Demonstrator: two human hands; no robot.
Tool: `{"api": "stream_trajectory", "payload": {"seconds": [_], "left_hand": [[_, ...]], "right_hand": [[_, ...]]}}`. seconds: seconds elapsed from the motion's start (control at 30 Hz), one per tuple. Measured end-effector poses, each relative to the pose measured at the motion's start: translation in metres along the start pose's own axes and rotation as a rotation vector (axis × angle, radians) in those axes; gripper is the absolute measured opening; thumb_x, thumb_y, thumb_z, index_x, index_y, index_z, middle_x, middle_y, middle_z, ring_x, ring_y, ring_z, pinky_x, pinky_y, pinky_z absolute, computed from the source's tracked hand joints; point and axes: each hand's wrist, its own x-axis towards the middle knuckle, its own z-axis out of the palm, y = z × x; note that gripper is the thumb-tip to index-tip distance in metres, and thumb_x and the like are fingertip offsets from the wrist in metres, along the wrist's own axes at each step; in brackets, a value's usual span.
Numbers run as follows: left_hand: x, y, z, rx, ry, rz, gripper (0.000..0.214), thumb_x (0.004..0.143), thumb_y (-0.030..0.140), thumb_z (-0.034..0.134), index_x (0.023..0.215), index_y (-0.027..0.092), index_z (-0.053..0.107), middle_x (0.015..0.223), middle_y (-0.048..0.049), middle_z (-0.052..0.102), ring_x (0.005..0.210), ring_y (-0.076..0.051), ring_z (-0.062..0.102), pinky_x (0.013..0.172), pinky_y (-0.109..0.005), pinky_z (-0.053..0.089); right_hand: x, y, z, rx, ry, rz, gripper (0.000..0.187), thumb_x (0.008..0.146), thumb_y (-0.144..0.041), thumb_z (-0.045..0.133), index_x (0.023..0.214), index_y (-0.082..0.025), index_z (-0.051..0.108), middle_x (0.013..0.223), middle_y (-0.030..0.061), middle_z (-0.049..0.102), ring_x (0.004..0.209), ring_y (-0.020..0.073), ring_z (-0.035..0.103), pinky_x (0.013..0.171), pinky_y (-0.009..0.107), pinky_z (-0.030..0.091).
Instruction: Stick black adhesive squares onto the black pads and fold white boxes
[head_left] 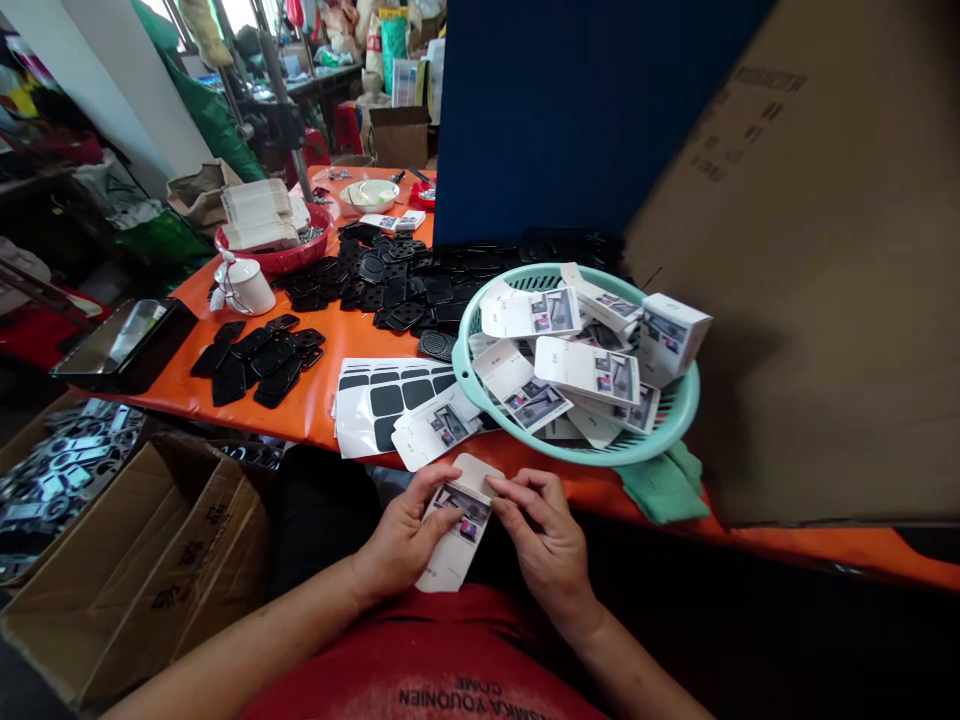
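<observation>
A flattened white printed box (459,530) is held over my lap, its end flap pointing toward the table. My left hand (409,530) grips it from the left side, thumb across the printed pictures. With thumb and fingertips, my right hand (544,535) pinches the box's upper right edge near the flap. Beyond my hands stands a mint-green plastic basket (463,385) with several similar printed boxes (589,370), most of them flat. One box (671,340) in it is folded into a solid shape. Another flat box (435,430) lies left of the basket, on sticker sheets (375,400).
Many black plates (397,275) cover the orange table (330,345). A white cup (247,287) and a red basket (300,255) stand at the left. Large cardboard (825,300) and a blue panel (540,120) rise behind. An open carton (150,560) sits at lower left.
</observation>
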Motion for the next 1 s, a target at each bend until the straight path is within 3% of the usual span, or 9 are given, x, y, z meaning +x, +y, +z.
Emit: {"api": "stream_trajectory", "payload": {"seconds": [0.1, 0.23, 0.3, 0.43, 0.5, 0.63, 0.7, 0.87, 1.0], "left_hand": [[0.002, -0.001, 0.001, -0.095, -0.011, -0.106, 0.025, 0.091, 0.035, 0.053, 0.111, 0.021, 0.046, 0.088, -0.0002, 0.059, 0.074, -0.012, 0.055, 0.069, -0.025, 0.047], [0.007, -0.001, 0.0, -0.051, 0.049, -0.161, 0.025, 0.091, 0.044, 0.052, 0.088, 0.02, 0.045, 0.071, 0.0043, 0.05, 0.062, -0.01, 0.045, 0.058, -0.022, 0.04], [0.009, -0.001, -0.001, 0.011, 0.102, -0.138, 0.027, 0.091, 0.044, 0.053, 0.082, 0.019, 0.046, 0.068, 0.0043, 0.049, 0.061, -0.01, 0.045, 0.057, -0.021, 0.039], [0.008, -0.002, -0.003, -0.057, 0.124, -0.055, 0.03, 0.091, 0.04, 0.054, 0.113, 0.019, 0.046, 0.077, 0.002, 0.057, 0.069, -0.012, 0.055, 0.063, -0.023, 0.044], [0.006, -0.002, -0.004, -0.074, 0.116, -0.048, 0.034, 0.092, 0.039, 0.054, 0.118, 0.019, 0.046, 0.079, 0.0008, 0.059, 0.071, -0.013, 0.057, 0.064, -0.024, 0.045], [0.001, 0.006, -0.007, 0.129, 0.165, 0.012, 0.023, 0.091, 0.039, 0.056, 0.089, 0.016, 0.059, 0.08, -0.002, 0.059, 0.074, -0.013, 0.056, 0.069, -0.025, 0.045], [0.002, 0.015, -0.009, 0.218, 0.179, 0.04, 0.022, 0.09, 0.037, 0.056, 0.085, 0.016, 0.061, 0.083, -0.0034, 0.061, 0.078, -0.015, 0.056, 0.073, -0.026, 0.045], [0.013, 0.041, -0.01, 0.147, 0.127, -0.121, 0.02, 0.084, 0.036, 0.06, 0.082, 0.016, 0.061, 0.076, -0.0018, 0.06, 0.07, -0.013, 0.053, 0.064, -0.023, 0.043], [0.022, 0.053, -0.011, -0.006, 0.067, -0.31, 0.02, 0.075, 0.034, 0.065, 0.074, 0.015, 0.058, 0.063, 0.0025, 0.054, 0.057, -0.009, 0.046, 0.054, -0.021, 0.038]], "right_hand": [[-0.005, -0.001, 0.009, 0.107, -0.046, 0.158, 0.021, 0.086, -0.04, 0.064, 0.098, -0.027, 0.077, 0.096, 0.0058, 0.057, 0.092, 0.0199, 0.06, 0.079, 0.029, 0.052], [-0.006, -0.007, 0.02, 0.253, -0.245, 0.335, 0.035, 0.089, -0.048, 0.058, 0.077, -0.02, 0.075, 0.082, 0.0054, 0.061, 0.079, 0.0198, 0.061, 0.073, 0.03, 0.052], [-0.005, -0.009, 0.023, 0.29, -0.226, 0.363, 0.028, 0.085, -0.047, 0.063, 0.085, -0.021, 0.074, 0.082, 0.0046, 0.064, 0.079, 0.0201, 0.061, 0.075, 0.03, 0.052], [0.0, -0.009, 0.024, 0.422, -0.134, 0.472, 0.043, 0.076, -0.041, 0.075, 0.114, -0.026, 0.065, 0.08, -0.0001, 0.067, 0.073, 0.0175, 0.064, 0.073, 0.03, 0.054], [0.002, -0.009, 0.02, 0.415, -0.193, 0.426, 0.029, 0.077, -0.039, 0.075, 0.101, -0.023, 0.071, 0.08, 0.0014, 0.068, 0.073, 0.0176, 0.065, 0.072, 0.03, 0.054], [0.005, -0.013, 0.01, 0.299, -0.289, 0.195, 0.016, 0.083, -0.035, 0.068, 0.084, -0.02, 0.075, 0.083, 0.0059, 0.071, 0.079, 0.0198, 0.066, 0.075, 0.031, 0.052], [0.007, -0.017, 0.007, 0.281, -0.303, 0.256, 0.017, 0.081, -0.036, 0.07, 0.084, -0.02, 0.076, 0.081, 0.0053, 0.072, 0.075, 0.0188, 0.066, 0.072, 0.03, 0.052], [0.018, -0.029, 0.004, 0.366, -0.29, 0.579, 0.025, 0.065, -0.039, 0.082, 0.077, -0.018, 0.075, 0.077, 0.0038, 0.073, 0.071, 0.0185, 0.065, 0.068, 0.029, 0.052], [0.024, -0.036, 0.003, 0.367, -0.28, 0.655, 0.025, 0.06, -0.04, 0.084, 0.07, -0.018, 0.076, 0.07, 0.0039, 0.073, 0.065, 0.0171, 0.063, 0.065, 0.029, 0.051]]}}
